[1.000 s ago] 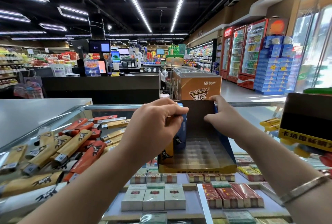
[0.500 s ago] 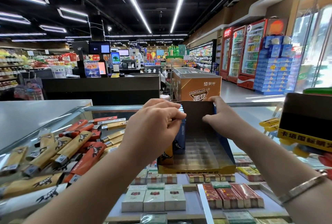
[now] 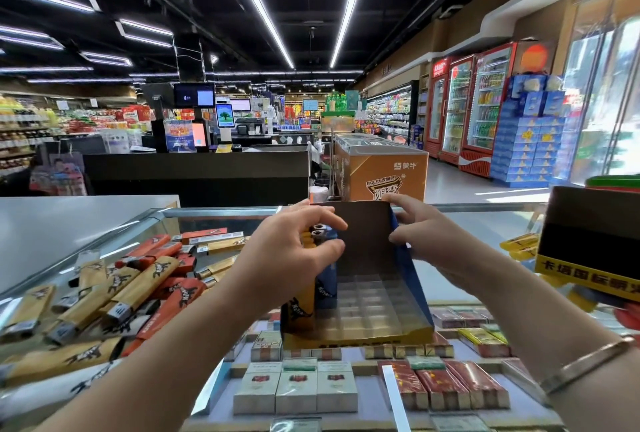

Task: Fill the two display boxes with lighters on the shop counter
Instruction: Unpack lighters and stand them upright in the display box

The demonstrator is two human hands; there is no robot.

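Note:
A brown and yellow display box [image 3: 369, 258] stands open on the glass counter [image 3: 478, 227] in front of me. My left hand [image 3: 294, 255] grips a few upright lighters [image 3: 320, 236], yellow and blue, at the box's left side, their metal tops showing between my fingers. My right hand [image 3: 420, 234] holds the box's right wall and back corner. The clear divider tray [image 3: 374, 303] inside the box holds nothing on its right side. A pile of loose orange and yellow lighters [image 3: 138, 286] lies on the counter to the left. A second display box [image 3: 592, 244] stands at the right edge.
Cigarette packs [image 3: 298, 386] lie under the glass below the box. A grey counter top [image 3: 69, 224] is at the far left. Beyond stand an orange freezer [image 3: 381, 168], a black checkout desk [image 3: 197, 172] and drink fridges [image 3: 481, 106].
My left hand has lowered the lighters further into the box's left side. My right hand has stayed on the box's right wall.

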